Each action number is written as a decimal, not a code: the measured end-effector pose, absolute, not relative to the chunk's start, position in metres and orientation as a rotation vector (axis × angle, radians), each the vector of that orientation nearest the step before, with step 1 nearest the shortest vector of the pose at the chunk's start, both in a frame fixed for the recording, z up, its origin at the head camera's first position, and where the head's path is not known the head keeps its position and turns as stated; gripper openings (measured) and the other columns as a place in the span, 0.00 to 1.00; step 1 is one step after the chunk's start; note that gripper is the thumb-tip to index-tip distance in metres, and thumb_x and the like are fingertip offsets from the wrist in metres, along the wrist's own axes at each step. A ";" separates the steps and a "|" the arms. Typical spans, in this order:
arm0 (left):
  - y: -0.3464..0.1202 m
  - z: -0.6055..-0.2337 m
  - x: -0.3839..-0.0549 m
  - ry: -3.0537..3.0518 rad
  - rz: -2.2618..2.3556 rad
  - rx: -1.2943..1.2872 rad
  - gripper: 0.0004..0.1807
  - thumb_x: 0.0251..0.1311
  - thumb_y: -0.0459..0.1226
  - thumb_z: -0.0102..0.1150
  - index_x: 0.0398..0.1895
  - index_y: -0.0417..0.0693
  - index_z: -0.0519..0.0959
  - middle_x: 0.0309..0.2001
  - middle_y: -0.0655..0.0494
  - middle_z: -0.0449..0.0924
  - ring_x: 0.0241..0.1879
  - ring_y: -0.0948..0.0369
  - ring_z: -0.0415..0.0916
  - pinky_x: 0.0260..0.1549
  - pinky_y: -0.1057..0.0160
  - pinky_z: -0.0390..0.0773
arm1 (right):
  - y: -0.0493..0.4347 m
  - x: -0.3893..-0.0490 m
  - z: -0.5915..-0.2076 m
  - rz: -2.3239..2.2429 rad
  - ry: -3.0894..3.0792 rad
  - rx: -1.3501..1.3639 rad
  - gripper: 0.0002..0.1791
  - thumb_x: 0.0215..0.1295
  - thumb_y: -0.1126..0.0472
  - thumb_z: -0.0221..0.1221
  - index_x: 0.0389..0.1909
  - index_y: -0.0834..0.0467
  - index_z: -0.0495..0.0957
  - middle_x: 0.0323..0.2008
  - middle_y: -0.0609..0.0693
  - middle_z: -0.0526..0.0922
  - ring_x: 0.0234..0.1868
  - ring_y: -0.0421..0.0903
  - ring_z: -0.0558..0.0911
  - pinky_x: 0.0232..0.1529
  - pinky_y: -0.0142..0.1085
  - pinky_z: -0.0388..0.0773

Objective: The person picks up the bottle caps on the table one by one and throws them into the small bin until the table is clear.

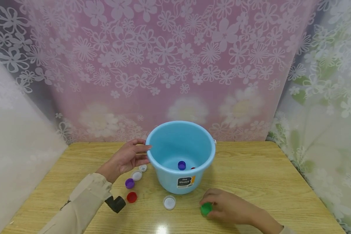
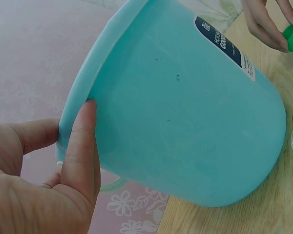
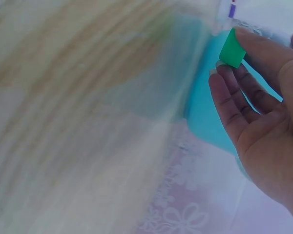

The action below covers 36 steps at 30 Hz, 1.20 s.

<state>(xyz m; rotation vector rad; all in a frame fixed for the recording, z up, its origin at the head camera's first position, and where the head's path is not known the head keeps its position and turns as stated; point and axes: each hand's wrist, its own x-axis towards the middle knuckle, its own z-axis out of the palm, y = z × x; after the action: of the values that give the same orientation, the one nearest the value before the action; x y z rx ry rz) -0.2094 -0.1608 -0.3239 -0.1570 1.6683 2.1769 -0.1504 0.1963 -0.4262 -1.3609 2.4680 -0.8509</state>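
Observation:
A light blue plastic bucket [image 1: 168,180] stands upright on the table with a dark label on its front. My left hand [image 1: 128,159] grips its rim at the left, thumb on one side and fingers on the other, as the left wrist view shows. In front of the bucket, to its right, my right hand [image 1: 232,208] pinches a green bottle cap [image 1: 206,209] between thumb and fingertips. The right wrist view also has the green cap [image 3: 232,49] at the fingertips. Inside the bucket lie a purple cap [image 1: 181,165] and a partly hidden red cap [image 1: 193,168].
Left of the bucket, a red cap [image 1: 132,197], a purple cap [image 1: 130,183] and two white caps [image 1: 136,175] lie on the wooden table [image 1: 251,175]. Another white cap [image 1: 169,202] sits before the bucket. Floral curtains [image 1: 175,65] hang behind and at both sides.

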 end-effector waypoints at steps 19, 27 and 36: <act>-0.157 -0.325 -0.212 1.681 2.162 -0.154 0.23 0.63 0.33 0.60 0.58 0.39 0.62 0.35 0.42 0.80 0.27 0.54 0.83 0.33 0.58 0.83 | 0.206 -0.146 -0.361 -0.961 2.465 -1.458 0.17 0.65 0.55 0.61 0.54 0.41 0.75 0.49 0.36 0.74 0.47 0.36 0.75 0.44 0.32 0.77; -0.157 -0.326 -0.212 1.685 2.160 -0.152 0.23 0.63 0.33 0.60 0.57 0.40 0.63 0.36 0.40 0.80 0.27 0.54 0.83 0.32 0.58 0.83 | 0.208 -0.157 -0.326 -1.140 2.466 -1.552 0.21 0.62 0.61 0.63 0.57 0.49 0.76 0.51 0.44 0.76 0.44 0.40 0.77 0.38 0.33 0.79; -0.161 -0.328 -0.211 1.692 2.160 -0.159 0.24 0.63 0.34 0.60 0.58 0.39 0.62 0.32 0.43 0.80 0.25 0.55 0.83 0.33 0.58 0.83 | 0.196 -0.172 -0.295 -1.186 2.630 -1.527 0.20 0.59 0.65 0.65 0.54 0.51 0.78 0.49 0.43 0.77 0.43 0.39 0.78 0.41 0.33 0.79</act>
<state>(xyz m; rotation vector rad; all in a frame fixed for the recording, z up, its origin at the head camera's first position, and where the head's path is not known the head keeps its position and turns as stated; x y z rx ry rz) -0.2113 -0.1609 -0.3275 -0.1586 1.6918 2.1601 -0.1716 0.1957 -0.2955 -1.5272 2.6297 -1.1856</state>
